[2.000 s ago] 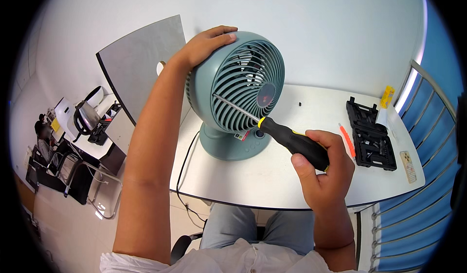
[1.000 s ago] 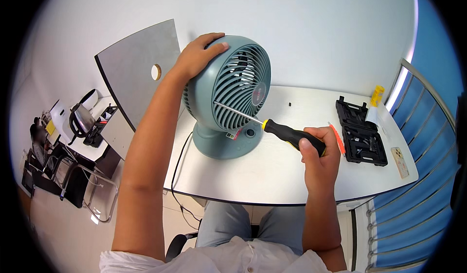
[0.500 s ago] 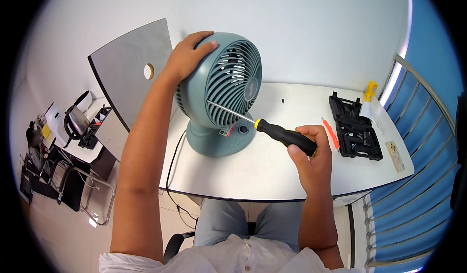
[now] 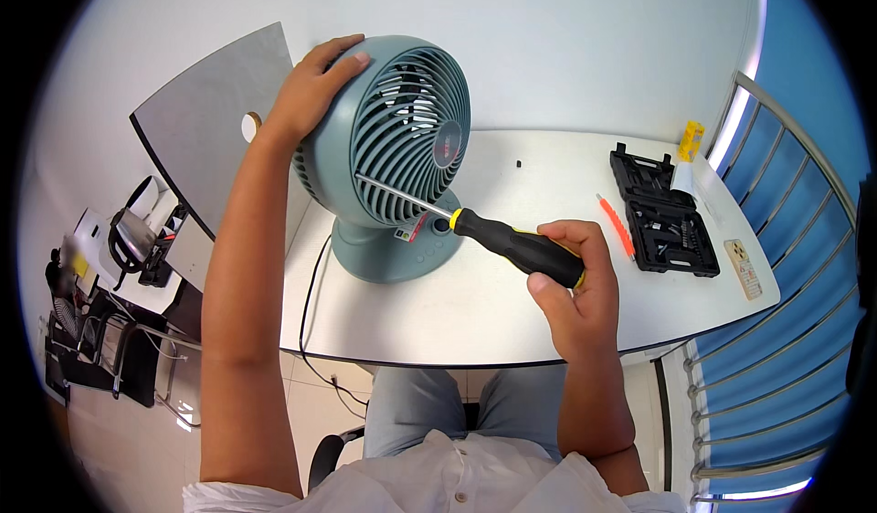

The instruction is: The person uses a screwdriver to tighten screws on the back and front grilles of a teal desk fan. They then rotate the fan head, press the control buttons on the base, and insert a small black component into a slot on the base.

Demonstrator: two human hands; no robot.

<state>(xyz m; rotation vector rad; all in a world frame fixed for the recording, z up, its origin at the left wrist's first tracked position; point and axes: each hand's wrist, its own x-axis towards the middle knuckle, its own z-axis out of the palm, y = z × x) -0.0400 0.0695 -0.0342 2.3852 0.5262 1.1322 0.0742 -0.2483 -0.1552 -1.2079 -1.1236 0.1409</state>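
A round teal-green plastic desk fan with a spiral front grille (image 4: 393,148) is stood on its base near the left edge of the white bench (image 4: 512,303). Its upper rear housing is gripped by the left hand (image 4: 306,88), fingers curled over the top. A screwdriver with a black-and-yellow handle and a long steel shaft (image 4: 498,239) is clasped firmly in the right hand (image 4: 571,285), the tip being set against the lower part of the grille. Toward the right edge of the bench an open black plastic tool case (image 4: 662,211) is laid, with a small orange tool (image 4: 617,225) just beside it. A black cable (image 4: 311,303) is hung over the left edge. The room is bounded by a pale wall, a grey panel (image 4: 206,120) at the left and blue slatted blinds (image 4: 776,367) at the right; a tiled floor is seen below.
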